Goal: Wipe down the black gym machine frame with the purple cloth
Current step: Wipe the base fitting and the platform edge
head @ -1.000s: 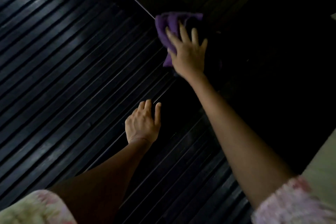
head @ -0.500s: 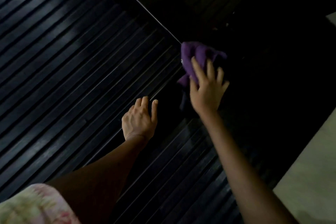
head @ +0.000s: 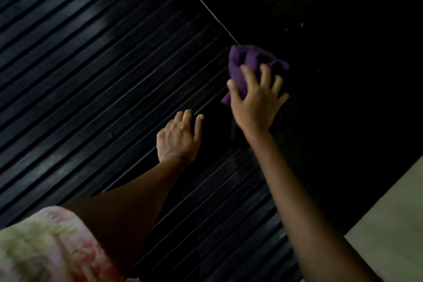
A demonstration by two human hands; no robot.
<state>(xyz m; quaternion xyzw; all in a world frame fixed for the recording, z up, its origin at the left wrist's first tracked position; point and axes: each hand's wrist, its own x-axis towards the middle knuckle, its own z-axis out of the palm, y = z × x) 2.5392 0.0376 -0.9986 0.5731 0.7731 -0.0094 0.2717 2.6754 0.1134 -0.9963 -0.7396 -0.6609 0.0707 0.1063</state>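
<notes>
On the dark ribbed black gym machine frame [head: 96, 80], I see my right hand [head: 254, 107] pressing the bunched purple cloth [head: 247, 64], fingers curled over it, while my left hand [head: 178, 138] rests beside it, fingers relaxed.

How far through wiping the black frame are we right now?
Done: cannot be judged; the black gym machine frame is too dark to show wiped patches. In hand: the right hand presses the crumpled purple cloth against it, while the left hand rests on the black ribbed surface. Left: how much frame remains is not visible.
</notes>
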